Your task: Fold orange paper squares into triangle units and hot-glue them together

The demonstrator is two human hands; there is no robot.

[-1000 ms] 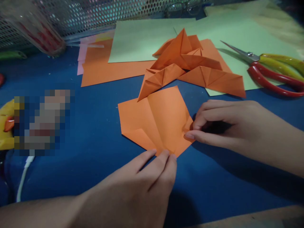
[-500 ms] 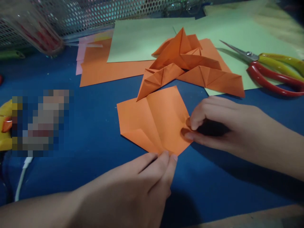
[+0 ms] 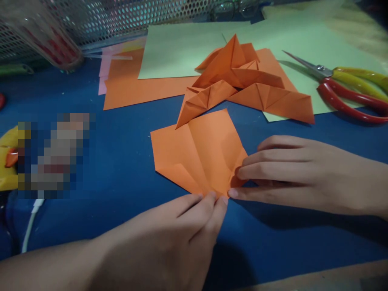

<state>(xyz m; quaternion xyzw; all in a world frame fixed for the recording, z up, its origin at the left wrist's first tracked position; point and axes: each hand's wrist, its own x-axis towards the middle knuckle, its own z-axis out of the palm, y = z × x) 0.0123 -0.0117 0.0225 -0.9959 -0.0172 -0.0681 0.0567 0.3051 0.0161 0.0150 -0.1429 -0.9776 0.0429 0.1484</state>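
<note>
A creased orange sheet of paper [image 3: 200, 149] lies on the blue tabletop, its lower left edge folded over. My left hand [image 3: 169, 230] presses the paper's near corner with its fingers together. At the right edge, my right hand [image 3: 287, 176] pinches the paper, its thumb low near that same corner and its fingertips on a small curled part. Just beyond the sheet sit several folded orange paper pieces [image 3: 232, 76], one of them touching its far edge.
Scissors [image 3: 325, 74] with red and yellow handles lie at the right on light green paper [image 3: 178, 50]. A flat orange sheet [image 3: 145, 91] is at the back left, near a clear cup [image 3: 60, 48]. A blurred-out item with a white cable [image 3: 28, 230] lies left.
My right hand has moved down along the paper's right edge towards the near corner, and its fingers now lie flatter. The left hand stays in place.
</note>
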